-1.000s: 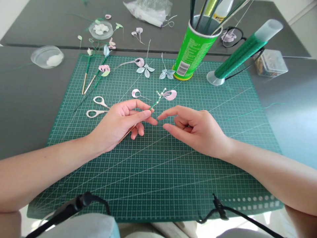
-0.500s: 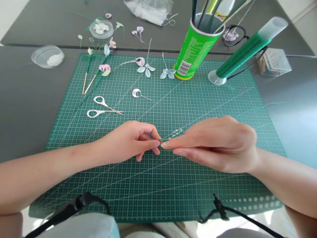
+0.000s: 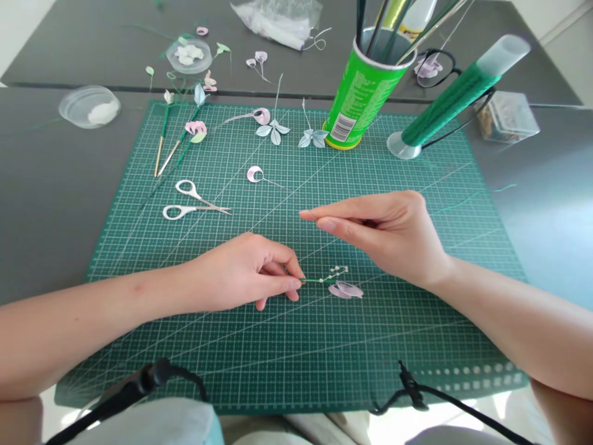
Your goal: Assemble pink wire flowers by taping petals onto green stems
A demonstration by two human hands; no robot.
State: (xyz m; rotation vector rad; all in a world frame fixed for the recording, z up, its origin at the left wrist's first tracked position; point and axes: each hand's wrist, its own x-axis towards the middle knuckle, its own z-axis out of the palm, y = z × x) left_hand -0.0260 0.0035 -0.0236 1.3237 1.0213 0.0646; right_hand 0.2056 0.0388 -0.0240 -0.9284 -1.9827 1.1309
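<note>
My left hand (image 3: 252,272) is closed, thumb and forefinger pinching the thin green stem of a small artificial flower spray (image 3: 345,289). Pale lilac petals and a loop of tiny white beads stick out of the pinch to the right, over the green cutting mat (image 3: 222,352). My right hand (image 3: 386,232) hovers above and to the right of the spray, apart from it. Its fingers are pressed together with the thumb close below; anything fine between them is too small to make out. Ahead of my left hand lie white-handled scissors (image 3: 185,210), blades parted.
A lilac ring-shaped petal (image 3: 254,175) and pale blue leaf sprigs (image 3: 274,131) lie on the mat. Behind them stand a green can (image 3: 365,93) with sticks and a green tube (image 3: 454,105). Flower stems (image 3: 178,145), a shallow dish (image 3: 88,106) and a clear box (image 3: 509,116) are farther off.
My right hand has drawn away from the stem, up and slightly back, uncovering the lilac petals and beads. My left hand has shifted slightly nearer to me, still pinching the stem.
</note>
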